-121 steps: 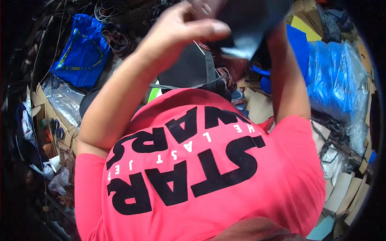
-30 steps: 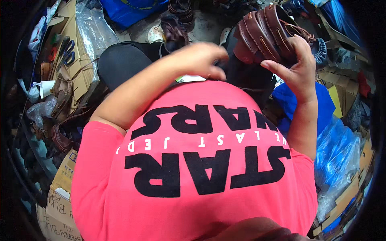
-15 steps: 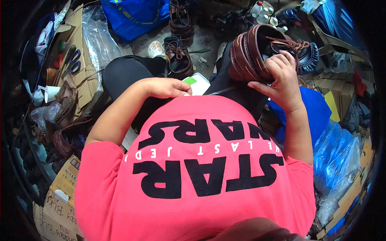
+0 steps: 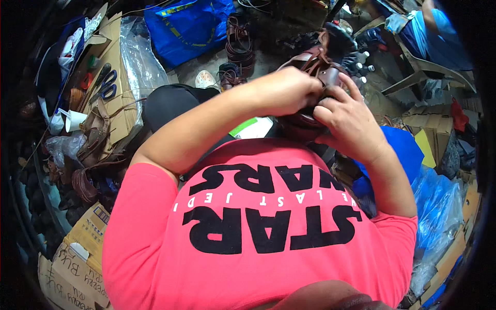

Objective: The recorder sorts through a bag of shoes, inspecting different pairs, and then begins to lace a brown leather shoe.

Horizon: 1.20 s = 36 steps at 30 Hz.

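Note:
A dark brown leather shoe point(image 4: 299, 126) is in front of my chest, between my hands and partly hidden by them. My right hand point(image 4: 345, 111) grips its upper side, fingers curled over the leather. Against the shoe's left side, my left hand point(image 4: 295, 92) is closed; what its fingers pinch, if anything, is hidden. Brown laces and straps point(image 4: 319, 57) stick up loosely beyond the hands. Just below my left forearm, a white and green flat piece point(image 4: 253, 127) lies by my lap.
Laced brown shoes point(image 4: 238, 44) and a white clog point(image 4: 205, 80) sit ahead. Blue-handled scissors point(image 4: 107, 85) and a white cup point(image 4: 76, 120) are left, near cardboard. A blue bag point(image 4: 191, 26) lies far left; small bottles point(image 4: 362, 68) and clear plastic point(image 4: 439, 201) are right.
My left hand has risen from my lap and moved right to the shoe. The shoe has turned and come nearer the middle, and my right hand has shifted lower with it.

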Each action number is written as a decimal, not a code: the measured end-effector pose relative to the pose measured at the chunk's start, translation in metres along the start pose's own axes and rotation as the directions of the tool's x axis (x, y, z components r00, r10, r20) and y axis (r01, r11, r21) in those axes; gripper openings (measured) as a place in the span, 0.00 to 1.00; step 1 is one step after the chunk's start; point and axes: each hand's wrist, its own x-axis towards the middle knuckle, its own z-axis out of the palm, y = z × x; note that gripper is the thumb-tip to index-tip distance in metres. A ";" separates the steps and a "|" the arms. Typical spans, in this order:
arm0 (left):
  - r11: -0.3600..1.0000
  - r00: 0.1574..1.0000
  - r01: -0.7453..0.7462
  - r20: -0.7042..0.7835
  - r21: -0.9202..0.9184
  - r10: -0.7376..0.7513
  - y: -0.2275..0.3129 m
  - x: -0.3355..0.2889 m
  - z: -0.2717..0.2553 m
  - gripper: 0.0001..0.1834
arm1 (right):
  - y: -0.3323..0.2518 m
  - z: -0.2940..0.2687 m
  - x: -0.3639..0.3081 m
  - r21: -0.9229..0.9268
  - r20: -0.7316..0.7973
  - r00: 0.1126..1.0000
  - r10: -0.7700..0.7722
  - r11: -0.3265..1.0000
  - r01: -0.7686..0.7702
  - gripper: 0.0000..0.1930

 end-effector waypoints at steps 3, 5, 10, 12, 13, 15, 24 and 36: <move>0.980 0.942 0.096 0.303 0.173 -0.145 -0.003 0.010 0.007 0.09 | -0.003 0.024 -0.020 0.176 -0.413 0.906 0.098 0.984 -0.026 0.20; 0.951 0.880 0.075 0.429 0.301 -0.205 -0.005 0.016 0.010 0.10 | 0.002 0.055 -0.045 0.402 -0.536 0.748 0.391 0.898 -0.181 0.16; 0.993 0.969 0.118 0.215 0.027 -0.121 -0.030 0.014 0.042 0.13 | 0.001 0.119 -0.053 0.764 -0.199 0.658 0.726 0.536 -0.360 0.12; 0.991 0.988 0.136 0.079 0.006 -0.136 -0.035 0.010 0.050 0.12 | 0.003 0.116 -0.036 0.660 -0.282 0.721 0.633 0.673 -0.333 0.11; 0.963 0.960 0.263 0.120 -0.061 -0.254 -0.021 0.010 0.042 0.14 | 0.009 0.120 -0.031 0.541 -0.360 0.754 0.550 0.781 -0.312 0.10; 0.968 0.969 0.239 0.087 -0.072 -0.233 -0.031 0.002 0.042 0.17 | 0.009 0.120 -0.017 0.576 -0.372 0.757 0.538 0.773 -0.266 0.10; 0.173 0.836 0.535 0.491 -0.827 -0.245 -0.062 -0.054 0.048 0.15 | -0.010 0.109 0.004 0.920 0.028 0.905 0.424 -0.366 0.142 0.12; 0.649 0.856 0.503 0.433 -0.570 -0.284 -0.051 -0.048 0.046 0.09 | -0.001 0.119 0.021 0.893 0.238 0.957 0.169 -0.426 -0.147 0.18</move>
